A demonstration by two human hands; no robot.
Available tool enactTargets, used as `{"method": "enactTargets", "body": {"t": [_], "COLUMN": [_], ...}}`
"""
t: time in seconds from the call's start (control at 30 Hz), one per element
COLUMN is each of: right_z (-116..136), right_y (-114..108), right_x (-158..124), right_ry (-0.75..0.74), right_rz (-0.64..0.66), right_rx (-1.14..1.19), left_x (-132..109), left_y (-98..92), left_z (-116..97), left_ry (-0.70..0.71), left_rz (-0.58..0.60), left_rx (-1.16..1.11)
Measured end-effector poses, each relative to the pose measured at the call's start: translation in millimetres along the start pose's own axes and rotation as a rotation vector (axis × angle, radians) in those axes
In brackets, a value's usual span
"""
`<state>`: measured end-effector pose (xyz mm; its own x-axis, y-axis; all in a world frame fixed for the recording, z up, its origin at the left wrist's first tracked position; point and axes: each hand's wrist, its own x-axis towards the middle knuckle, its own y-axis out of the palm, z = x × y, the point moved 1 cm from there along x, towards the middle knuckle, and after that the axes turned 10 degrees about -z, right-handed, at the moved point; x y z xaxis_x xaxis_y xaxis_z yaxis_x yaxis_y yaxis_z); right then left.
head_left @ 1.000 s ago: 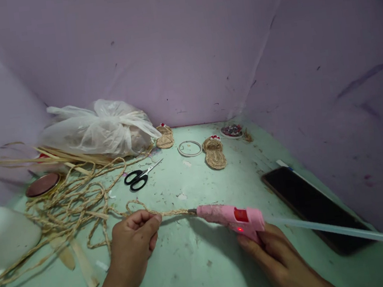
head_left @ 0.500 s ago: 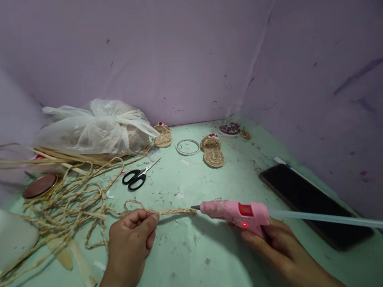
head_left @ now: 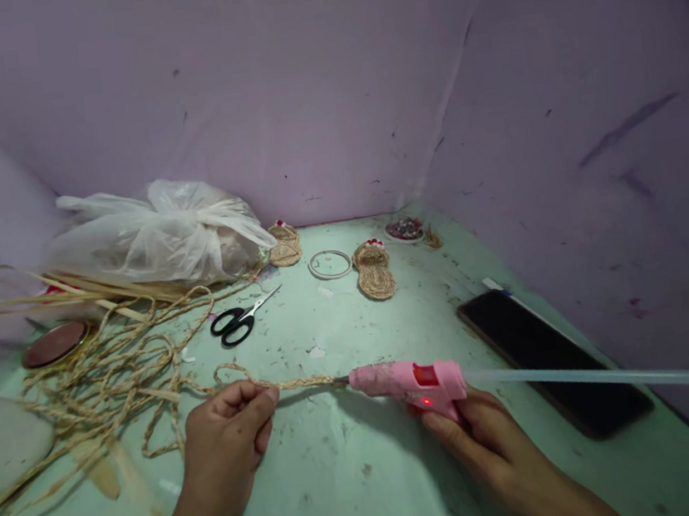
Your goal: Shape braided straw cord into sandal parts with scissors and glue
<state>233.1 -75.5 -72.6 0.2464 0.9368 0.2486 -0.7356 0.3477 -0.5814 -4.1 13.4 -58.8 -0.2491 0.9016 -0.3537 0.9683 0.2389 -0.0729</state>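
Observation:
Pinched between the thumb and fingers of my left hand [head_left: 232, 439] is a braided straw cord [head_left: 306, 381], its end stretched out to the right. My right hand [head_left: 493, 441] is wrapped around the handle of a pink glue gun [head_left: 406, 380] with a red light glowing on its side. The dark nozzle points left and meets the cord's end; whether it presses on it I cannot tell. From the gun's back a long clear glue stick [head_left: 610, 376] sticks out to the right. The rest of the cord lies in a loose tangle [head_left: 124, 360] left of my left hand.
Black-handled scissors [head_left: 242, 319], a white ring [head_left: 330, 264] and two small woven slippers, one nearer [head_left: 375, 275], one farther [head_left: 284, 249], lie toward the wall. A dish of beads [head_left: 404, 230] sits behind. A phone [head_left: 552, 362] lies right; a tied plastic bag [head_left: 159, 235] stands back left.
The view has shifted slightly, so most things sit a little farther left. The gun's nozzle now overlaps the cord's end a bit more. Both hands keep their holds.

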Motion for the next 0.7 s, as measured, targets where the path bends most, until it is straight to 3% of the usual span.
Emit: {"method": "enactTargets", "body": {"t": [0.1, 0.7], "right_z": [-0.3, -0.9], "right_y": [1.2, -1.0], "right_x": [1.4, 1.4], "right_ry": [-0.041, -0.053], "right_rz": [0.055, 0.000], "right_rx": [-0.060, -0.134], "left_x": [0.1, 1.4], "left_y": [-1.1, -1.5], "left_z": [0.6, 2.0], "left_ry": [-0.002, -0.009], "left_rz": [0.000, 0.003], "left_rx": [0.010, -0.008]}}
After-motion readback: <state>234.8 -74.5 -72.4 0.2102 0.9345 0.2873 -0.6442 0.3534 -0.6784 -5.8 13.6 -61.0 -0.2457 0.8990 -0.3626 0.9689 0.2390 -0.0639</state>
